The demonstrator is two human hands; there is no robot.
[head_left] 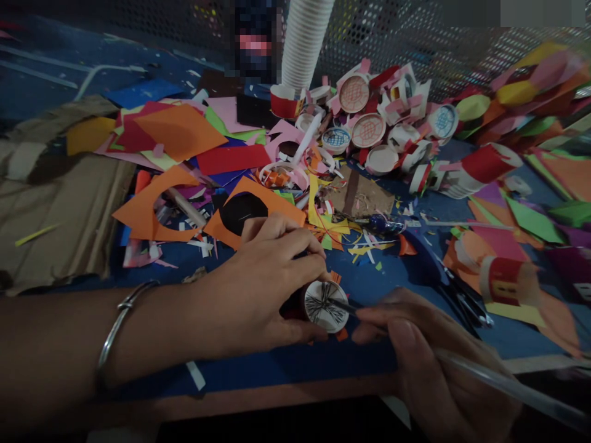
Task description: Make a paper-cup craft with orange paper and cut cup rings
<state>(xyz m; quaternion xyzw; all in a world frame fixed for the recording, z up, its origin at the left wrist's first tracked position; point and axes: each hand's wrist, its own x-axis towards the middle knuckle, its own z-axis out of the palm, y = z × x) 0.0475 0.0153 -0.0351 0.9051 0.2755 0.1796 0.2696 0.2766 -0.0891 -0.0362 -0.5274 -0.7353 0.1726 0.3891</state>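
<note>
My left hand (pixel 272 277) is wrapped round a small paper cup, fingers over its far side and thumb at the near side. The cup's round white base (pixel 327 307) faces up towards me and bears dark lines fanning out from the middle. Small orange paper bits show at its edge. My right hand (pixel 429 351) grips a pen (pixel 498 381) with a clear barrel, its dark tip at the middle of the white base. Most of the cup's side is hidden by my left hand.
Cut orange paper (pixel 249 203) and coloured sheets lie beyond my left hand. Several decorated paper cups (pixel 368 130) are heaped at the back, near a tall cup stack (pixel 307 43). Scissors (pixel 455 292) lie to the right, cardboard (pixel 60 209) to the left. The table edge (pixel 277 394) is close.
</note>
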